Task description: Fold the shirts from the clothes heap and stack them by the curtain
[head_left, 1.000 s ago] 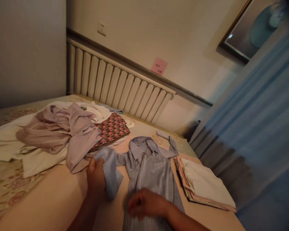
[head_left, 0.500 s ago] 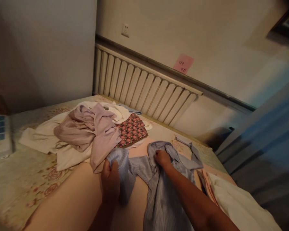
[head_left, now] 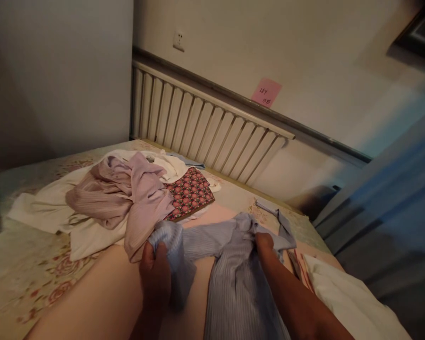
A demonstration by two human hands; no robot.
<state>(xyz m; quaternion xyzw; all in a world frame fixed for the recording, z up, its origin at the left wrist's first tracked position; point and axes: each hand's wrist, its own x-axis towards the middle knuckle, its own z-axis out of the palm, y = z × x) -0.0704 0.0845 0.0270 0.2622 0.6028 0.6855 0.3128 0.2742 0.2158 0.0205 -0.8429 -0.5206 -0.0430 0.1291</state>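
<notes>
A blue-grey finely striped shirt (head_left: pixel 230 283) lies over a pale pink cloth, its body running toward me. My left hand (head_left: pixel 156 269) is closed on the cuff end of one sleeve, with thumb and fingers pinching the fabric. That sleeve stretches from the cuff to the shoulder. Near the collar, my right hand (head_left: pixel 264 243) grips the shirt; its fingertips are partly hidden in the folds. Beyond the right hand, the other sleeve (head_left: pixel 286 229) lies bent on the bed.
Left of the shirt lies a heap with a mauve garment (head_left: pixel 106 193), white cloth (head_left: pixel 38 208) and a red patterned cloth (head_left: pixel 191 191). Folded white fabric (head_left: pixel 343 288) sits at right. A radiator (head_left: pixel 198 123) lines the wall; a blue curtain (head_left: pixel 386 198) hangs right.
My right hand has shifted right and slightly down, carrying the collar part with it. The sleeve between my hands is straighter and flatter. My left hand still pinches the cuff.
</notes>
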